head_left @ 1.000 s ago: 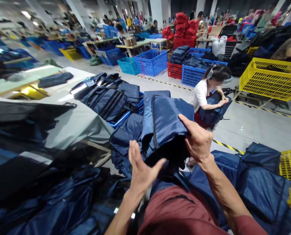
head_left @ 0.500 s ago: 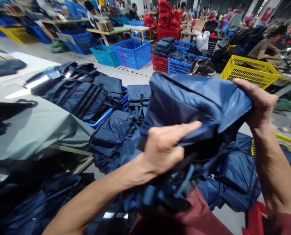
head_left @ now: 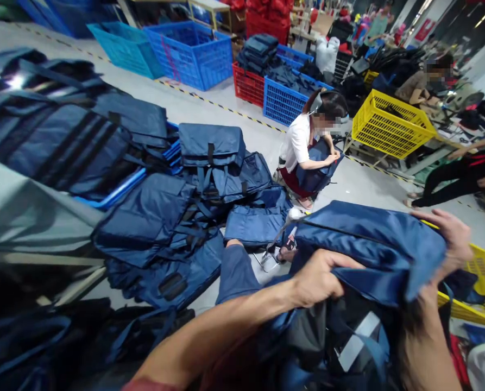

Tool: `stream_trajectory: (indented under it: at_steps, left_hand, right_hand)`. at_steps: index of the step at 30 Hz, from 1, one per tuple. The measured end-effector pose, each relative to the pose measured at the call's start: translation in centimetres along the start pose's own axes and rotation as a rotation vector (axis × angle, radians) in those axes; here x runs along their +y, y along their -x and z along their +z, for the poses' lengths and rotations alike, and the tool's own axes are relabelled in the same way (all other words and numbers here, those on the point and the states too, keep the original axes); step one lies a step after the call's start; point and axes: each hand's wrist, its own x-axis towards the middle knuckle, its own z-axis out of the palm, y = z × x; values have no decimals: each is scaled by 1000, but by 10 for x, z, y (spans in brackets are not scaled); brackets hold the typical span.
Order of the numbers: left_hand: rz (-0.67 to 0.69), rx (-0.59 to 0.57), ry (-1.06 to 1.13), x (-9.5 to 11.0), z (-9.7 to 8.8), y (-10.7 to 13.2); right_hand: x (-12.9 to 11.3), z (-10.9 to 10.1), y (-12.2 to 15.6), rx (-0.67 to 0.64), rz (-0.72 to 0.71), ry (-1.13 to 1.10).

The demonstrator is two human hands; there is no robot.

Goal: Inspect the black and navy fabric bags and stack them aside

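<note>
Big and busy, the room is full of crates and bags, with a grey floor [head_left: 209,108] running through it. I hold a blue bag [head_left: 368,244] low in front of me, close to my lap. My left hand [head_left: 317,277] grips its near edge. The fingers [head_left: 344,260] curl over the cloth and pinch it. My right hand [head_left: 449,239] holds the far corner, and its fingers are closed on the cloth too.

Half a second ago the bag was up high and hid the person in the white shirt [head_left: 297,144]. Now it is lower, and I can see that person sitting on the floor past it. A bit before that, my left hand was open and off the bag. Now both hands have it, so I think my hold is firm.

On my right, a yellow crate [head_left: 484,271] sits just beside my hand, so there is little room there. A pile of blue bags [head_left: 177,217] lies in front of me and to my left. Between the pile and my bag I see only a small bare bit of floor. A grey table [head_left: 18,217] stands well off to the left. Most of the free space is above the bag.
</note>
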Motion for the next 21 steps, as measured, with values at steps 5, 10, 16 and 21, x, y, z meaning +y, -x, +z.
stream_trajectory:
  at_steps: [5, 10, 16, 21]
  left_hand:
    - [86, 650, 39, 16, -101, 31]
    - [184, 915, -299, 34, -169, 53]
    - [193, 1121, -806, 23, -211, 8]
    - [-114, 1098, -1043, -24, -262, -19]
  right_hand:
    - [-50, 154, -38, -264, -25, -160]
    - [-42, 273, -68, -537, 75, -314]
    - [8, 321, -49, -817, 75, -369]
    - [28, 383, 5, -1012, 227, -394]
